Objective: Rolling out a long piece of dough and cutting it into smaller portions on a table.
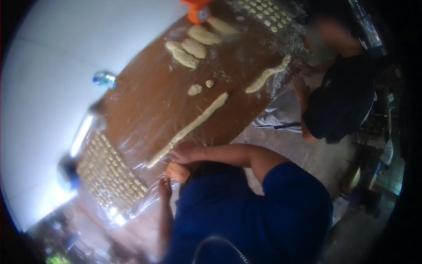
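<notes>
A long rope of dough (194,123) lies diagonally across the brown table (141,109) in front of me. Beside its near part is my right hand (184,152), with the fingertips at or close to the dough; whether they press on it is unclear. An orange, flat-faced object (178,172), perhaps a dough scraper, is at the table edge between my two hands. My left hand (165,188) is just below that object, its fingers blurred, so I cannot tell if they grip it. Clear plastic film (150,194) spreads beside my left hand.
Rows of small dough pieces (110,171) cover the left end. Two small dough lumps (195,89), several large dough pieces (181,54) and more small rounds (263,11) lie farther off. A co-worker (343,95) stands at right by another dough rope (268,75). A plastic bottle (105,79) is by the far edge.
</notes>
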`<state>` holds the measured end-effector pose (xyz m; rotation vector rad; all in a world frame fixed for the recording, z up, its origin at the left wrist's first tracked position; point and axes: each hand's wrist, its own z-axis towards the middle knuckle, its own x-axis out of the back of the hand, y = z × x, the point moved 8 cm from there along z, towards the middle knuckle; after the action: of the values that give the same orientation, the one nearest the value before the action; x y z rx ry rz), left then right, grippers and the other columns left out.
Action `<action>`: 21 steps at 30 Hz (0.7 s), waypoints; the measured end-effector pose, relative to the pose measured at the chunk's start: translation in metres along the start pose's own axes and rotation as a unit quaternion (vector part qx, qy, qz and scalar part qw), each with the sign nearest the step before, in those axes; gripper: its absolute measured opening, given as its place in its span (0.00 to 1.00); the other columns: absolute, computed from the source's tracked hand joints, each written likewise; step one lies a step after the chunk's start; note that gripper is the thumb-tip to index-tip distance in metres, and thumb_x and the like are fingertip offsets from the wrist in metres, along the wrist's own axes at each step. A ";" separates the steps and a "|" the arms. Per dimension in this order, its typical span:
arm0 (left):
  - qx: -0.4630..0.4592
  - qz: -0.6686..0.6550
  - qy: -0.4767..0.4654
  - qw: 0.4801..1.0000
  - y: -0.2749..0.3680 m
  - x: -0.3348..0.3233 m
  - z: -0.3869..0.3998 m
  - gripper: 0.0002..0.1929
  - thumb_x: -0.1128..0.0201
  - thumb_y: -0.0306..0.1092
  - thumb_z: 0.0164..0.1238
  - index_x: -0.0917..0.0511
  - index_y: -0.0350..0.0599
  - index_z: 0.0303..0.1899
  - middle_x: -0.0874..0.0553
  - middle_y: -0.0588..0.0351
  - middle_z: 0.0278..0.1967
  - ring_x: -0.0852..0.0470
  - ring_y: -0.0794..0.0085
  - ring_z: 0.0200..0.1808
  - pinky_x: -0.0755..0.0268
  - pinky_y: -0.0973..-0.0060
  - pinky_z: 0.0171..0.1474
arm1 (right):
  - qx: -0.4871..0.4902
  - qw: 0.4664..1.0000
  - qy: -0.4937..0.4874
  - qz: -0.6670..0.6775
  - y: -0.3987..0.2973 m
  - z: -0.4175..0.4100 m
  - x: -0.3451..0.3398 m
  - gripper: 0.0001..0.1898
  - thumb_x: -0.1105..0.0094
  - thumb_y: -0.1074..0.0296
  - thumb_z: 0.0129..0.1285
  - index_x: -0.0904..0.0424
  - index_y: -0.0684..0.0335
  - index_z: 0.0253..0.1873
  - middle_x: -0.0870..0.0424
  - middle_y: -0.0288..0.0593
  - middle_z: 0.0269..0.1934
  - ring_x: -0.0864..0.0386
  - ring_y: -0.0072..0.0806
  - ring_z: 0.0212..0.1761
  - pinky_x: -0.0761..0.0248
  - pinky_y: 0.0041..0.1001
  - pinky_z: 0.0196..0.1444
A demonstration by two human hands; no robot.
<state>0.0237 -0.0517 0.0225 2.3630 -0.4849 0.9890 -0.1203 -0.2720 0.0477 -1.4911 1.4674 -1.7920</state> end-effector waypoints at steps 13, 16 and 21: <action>0.189 -0.469 -0.231 0.831 0.005 -0.114 0.011 0.14 0.48 0.42 0.77 0.22 0.43 0.48 0.14 0.51 0.35 0.13 0.66 0.32 0.17 0.67 0.28 | -0.112 0.929 -0.269 0.227 0.031 -0.048 -0.048 0.13 0.41 0.65 0.70 0.16 0.62 0.55 0.12 0.53 0.46 0.15 0.37 0.41 0.23 0.39 0.45; 0.162 -0.498 -0.279 0.805 0.015 -0.119 0.019 0.14 0.48 0.42 0.77 0.22 0.44 0.48 0.14 0.51 0.35 0.13 0.66 0.32 0.17 0.67 0.28 | -0.194 0.914 -0.221 0.280 0.015 -0.056 -0.016 0.12 0.41 0.65 0.70 0.16 0.63 0.52 0.11 0.52 0.44 0.15 0.36 0.40 0.24 0.39 0.47; 0.108 -0.541 -0.377 0.744 0.028 -0.121 0.015 0.14 0.48 0.43 0.77 0.21 0.44 0.48 0.15 0.52 0.34 0.13 0.66 0.32 0.17 0.67 0.29 | -0.151 0.931 -0.183 0.278 0.024 -0.042 -0.037 0.12 0.41 0.62 0.70 0.15 0.63 0.49 0.11 0.48 0.38 0.17 0.32 0.35 0.25 0.36 0.39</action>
<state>-0.0630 -0.0684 -0.0655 2.5114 0.7680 -0.4973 -0.1513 -0.2318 0.0139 -1.2682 1.7822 -0.9347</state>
